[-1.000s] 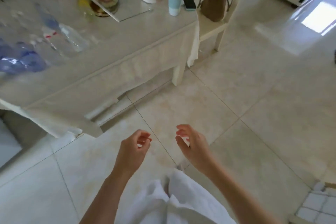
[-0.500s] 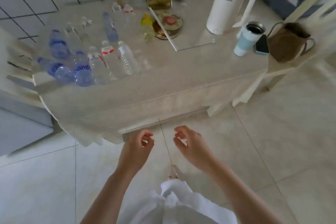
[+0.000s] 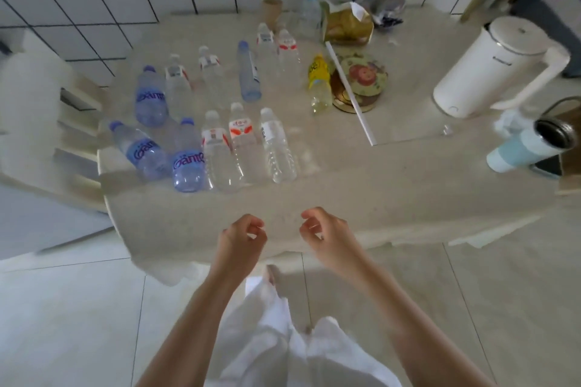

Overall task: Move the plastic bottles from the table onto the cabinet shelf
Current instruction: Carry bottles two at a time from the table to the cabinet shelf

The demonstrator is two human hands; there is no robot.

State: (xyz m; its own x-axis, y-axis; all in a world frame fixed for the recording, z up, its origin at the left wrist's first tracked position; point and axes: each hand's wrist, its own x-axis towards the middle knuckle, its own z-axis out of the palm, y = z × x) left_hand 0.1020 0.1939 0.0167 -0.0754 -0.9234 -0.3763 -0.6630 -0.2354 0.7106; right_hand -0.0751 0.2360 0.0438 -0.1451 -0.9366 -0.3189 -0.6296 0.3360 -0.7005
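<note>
Several empty plastic bottles stand in rows on the left half of the beige table [image 3: 361, 198]. The near row holds blue-labelled bottles [image 3: 188, 160] and clear bottles with red labels [image 3: 240, 141]; a plain clear bottle [image 3: 277, 148] ends it. A yellow-labelled bottle [image 3: 320, 85] stands further back. My left hand [image 3: 240, 239] and my right hand [image 3: 325, 234] hover over the table's near edge, fingers loosely curled, holding nothing. No cabinet shelf is in view.
A white kettle [image 3: 490, 66], a light-blue tumbler [image 3: 528, 148], a round floral tin [image 3: 361, 82], a torn snack bag [image 3: 345, 22] and a glass sheet's edge [image 3: 352, 94] occupy the table's right and back. A white chair [image 3: 37, 122] stands at the left. Tiled wall behind.
The view has swung left and closer to the table, so the bottles now sit straight ahead. Both hands have come forward from over the floor to the table's near edge.
</note>
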